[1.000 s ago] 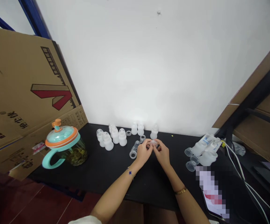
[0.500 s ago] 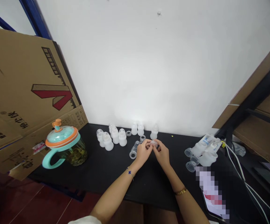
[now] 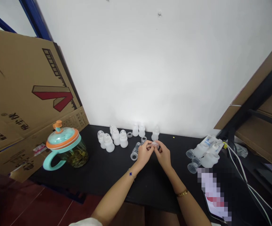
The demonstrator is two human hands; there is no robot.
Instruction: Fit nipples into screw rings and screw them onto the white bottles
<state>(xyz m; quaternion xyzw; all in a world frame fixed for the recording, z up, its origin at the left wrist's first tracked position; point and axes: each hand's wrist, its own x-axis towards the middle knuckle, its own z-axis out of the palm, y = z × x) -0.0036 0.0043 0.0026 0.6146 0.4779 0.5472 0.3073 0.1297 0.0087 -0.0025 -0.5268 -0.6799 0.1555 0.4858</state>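
My left hand (image 3: 144,153) and my right hand (image 3: 163,154) meet over the black table (image 3: 107,171), fingers pinched together on a small translucent bottle part (image 3: 155,145) held between them. Just left of my left hand lie loose clear rings (image 3: 134,155). A cluster of small white bottles (image 3: 112,140) stands further left. Three more white bottles (image 3: 141,130) stand by the wall behind my hands.
A teal and orange lidded glass jug (image 3: 64,147) stands at the table's left. A large cardboard box (image 3: 20,97) leans behind it. At the right lie a bag of clear bottles (image 3: 204,153), white cables (image 3: 244,179) and a dark shelf frame (image 3: 251,103).
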